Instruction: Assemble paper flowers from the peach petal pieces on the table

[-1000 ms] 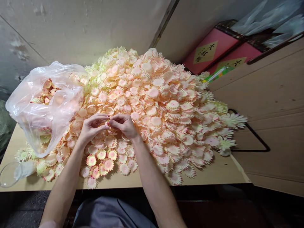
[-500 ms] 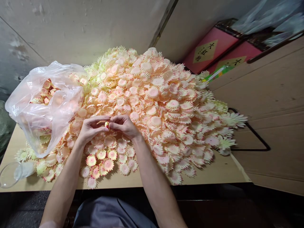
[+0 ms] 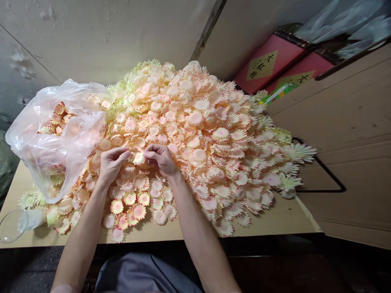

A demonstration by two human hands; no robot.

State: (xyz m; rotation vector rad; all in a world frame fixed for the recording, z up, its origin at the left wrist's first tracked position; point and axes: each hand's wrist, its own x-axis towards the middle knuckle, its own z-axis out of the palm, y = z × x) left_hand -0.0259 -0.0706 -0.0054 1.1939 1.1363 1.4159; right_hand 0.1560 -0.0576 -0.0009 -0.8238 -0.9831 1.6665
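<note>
Over the front part of a big heap of artificial flower petal discs (image 3: 195, 118), my two hands meet. A small pale yellow petal disc (image 3: 139, 158) with a notched rim is between them. My left hand (image 3: 110, 165) pinches at its left side, thumb and forefinger together. My right hand (image 3: 162, 160) pinches the right edge of the same disc with thumb and forefinger. Below my hands, several loose discs with red-tipped petals (image 3: 130, 198) lie flat near the table's front edge.
To the left, a translucent plastic bag (image 3: 58, 134) holds more red-edged petal pieces. A clear cup (image 3: 14, 226) lies at the table's (image 3: 262, 226) left front corner. Cardboard (image 3: 345, 150) and a black metal bar (image 3: 330, 173) border the right side, with red boxes (image 3: 269, 61) behind.
My hands have moved slightly apart. The curled small piece between my fingertips now shows as an opened, flatter petal disc.
</note>
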